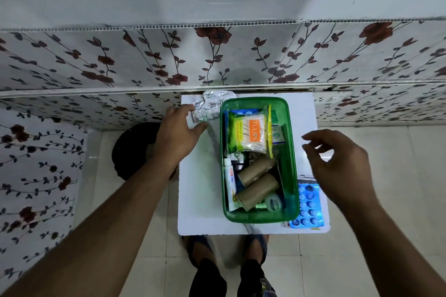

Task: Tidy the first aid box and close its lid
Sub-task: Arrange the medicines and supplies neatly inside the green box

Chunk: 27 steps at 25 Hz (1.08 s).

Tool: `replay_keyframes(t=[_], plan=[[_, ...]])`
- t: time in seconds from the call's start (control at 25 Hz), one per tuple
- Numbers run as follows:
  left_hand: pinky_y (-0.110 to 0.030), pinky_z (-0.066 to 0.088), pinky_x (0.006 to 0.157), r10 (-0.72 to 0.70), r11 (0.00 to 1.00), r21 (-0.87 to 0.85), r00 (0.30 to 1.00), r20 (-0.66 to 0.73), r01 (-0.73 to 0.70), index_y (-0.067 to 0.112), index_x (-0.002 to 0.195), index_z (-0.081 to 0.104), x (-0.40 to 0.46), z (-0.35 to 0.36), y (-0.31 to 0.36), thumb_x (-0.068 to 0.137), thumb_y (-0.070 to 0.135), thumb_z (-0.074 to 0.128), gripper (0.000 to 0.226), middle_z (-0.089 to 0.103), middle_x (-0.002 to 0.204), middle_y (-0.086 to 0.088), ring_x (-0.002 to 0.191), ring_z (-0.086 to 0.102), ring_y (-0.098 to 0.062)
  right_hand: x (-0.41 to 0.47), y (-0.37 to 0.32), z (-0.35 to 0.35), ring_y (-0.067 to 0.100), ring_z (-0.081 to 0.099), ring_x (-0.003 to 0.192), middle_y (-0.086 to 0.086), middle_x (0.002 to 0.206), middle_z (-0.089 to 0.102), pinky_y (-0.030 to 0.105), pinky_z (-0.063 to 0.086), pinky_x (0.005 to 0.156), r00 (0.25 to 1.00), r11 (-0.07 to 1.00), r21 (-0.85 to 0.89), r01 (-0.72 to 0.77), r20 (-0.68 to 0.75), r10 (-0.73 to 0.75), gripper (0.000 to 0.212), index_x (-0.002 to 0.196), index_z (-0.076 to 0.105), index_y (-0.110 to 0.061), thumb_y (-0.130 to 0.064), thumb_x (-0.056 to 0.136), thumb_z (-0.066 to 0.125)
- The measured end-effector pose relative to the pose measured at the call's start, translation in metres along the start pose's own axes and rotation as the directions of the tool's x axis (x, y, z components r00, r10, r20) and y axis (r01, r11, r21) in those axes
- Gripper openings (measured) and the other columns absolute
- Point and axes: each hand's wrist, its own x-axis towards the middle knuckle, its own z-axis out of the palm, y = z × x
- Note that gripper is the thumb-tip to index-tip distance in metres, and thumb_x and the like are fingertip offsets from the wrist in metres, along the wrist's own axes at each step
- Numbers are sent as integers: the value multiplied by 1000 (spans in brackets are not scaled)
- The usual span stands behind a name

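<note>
Two bare forearms are seen reaching in from the near edge over a small white square table (200, 200), with dark-clad legs and sandalled feet below it. A translucent green rectangular plastic first aid box (290, 171) is set on the middle of the table, uncovered. Inside it are packed a yellow-green packet of cotton swabs (246, 134), two brown cardboard-coloured rolls (259, 182), a white ointment tube (229, 181) and a small white carton (278, 131). The left hand (177, 131) is laid on the table's far left corner, its fingers spread and resting against crumpled silver foil tablet strips (212, 107). The right hand (337, 161) is held above the table's right side, fingers loosely curled and grasping nothing. A blue blister pack of tablets (307, 205) is seen just beside the box's near right corner.
</note>
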Motion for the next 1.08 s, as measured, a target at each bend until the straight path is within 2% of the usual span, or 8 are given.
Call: replay_keyframes(t=[0.16, 0.28, 0.4, 0.52, 0.72, 0.84, 0.96, 1.08], plan=[[-44, 50, 88, -75, 995, 59, 997, -20, 76, 20, 121, 55, 41, 7, 12, 64, 50, 82, 70, 48, 121, -15, 108, 54, -35, 5, 26, -8, 12, 65, 83, -12, 89, 69, 29, 48, 70, 968, 986, -129, -108, 214, 134, 27, 101, 68, -31, -15, 81, 76], [-43, 51, 83, -137, 989, 42, 988, -68, 140, 17, 108, 54, 55, 2, 11, 60, 44, 86, 65, 46, 114, -11, 104, 53, -33, 7, 32, -2, 13, 61, 91, -9, 101, 65, 30, 48, 74, 914, 955, -293, -46, 374, 159, 40, 111, 66, -34, -26, 75, 81], [-32, 42, 67, -192, 981, -32, 979, -69, 190, 13, 96, 53, 54, 6, 6, 62, 33, 87, 52, 52, 101, -7, 89, 54, -25, -2, 41, 10, 20, 59, 101, -4, 109, 62, 32, 48, 78, 852, 906, -419, 64, 496, 169, 52, 116, 64, -35, -34, 68, 84], [-30, 41, 62, -225, 961, -178, 972, -68, 210, 12, 90, 55, 43, 15, 10, 71, 23, 83, 35, 61, 91, -9, 77, 56, -24, -7, 54, 14, 22, 59, 98, -3, 107, 63, 32, 48, 75, 855, 876, -470, 108, 493, 159, 47, 110, 65, -33, -32, 67, 84], [-49, 58, 79, -290, 874, -414, 957, -29, 253, 23, 77, 59, 30, 0, 4, 78, 11, 76, 21, 65, 88, -12, 82, 67, -32, -5, 60, 14, 19, 60, 90, -7, 96, 61, 27, 38, 66, 866, 912, -409, 18, 463, 191, 35, 102, 66, -28, -21, 71, 81], [-37, 56, 74, -330, 825, -496, 944, -32, 271, 25, 76, 60, 10, -11, 5, 82, 9, 72, 20, 66, 83, -3, 77, 66, -21, -5, 64, 12, 17, 56, 87, -6, 92, 59, 28, 39, 69, 846, 938, -345, -26, 492, 204, 31, 99, 69, -25, -15, 72, 80], [-28, 50, 67, -402, 765, -587, 908, -114, 265, 20, 91, 67, -21, -23, 13, 87, 9, 66, 12, 67, 84, 5, 67, 61, -4, -4, 65, 1, 14, 54, 81, -9, 88, 61, 27, 39, 69, 824, 940, -334, -72, 511, 244, 22, 88, 68, -31, -16, 74, 79], [-20, 51, 67, -319, 798, -583, 927, -197, 151, 22, 105, 70, -52, -41, 36, 87, 9, 66, 22, 70, 87, 8, 67, 63, 5, -2, 55, -14, 8, 59, 76, -11, 83, 65, 27, 43, 65, 809, 956, -224, -187, 516, 279, 23, 76, 65, -31, -12, 76, 78]])
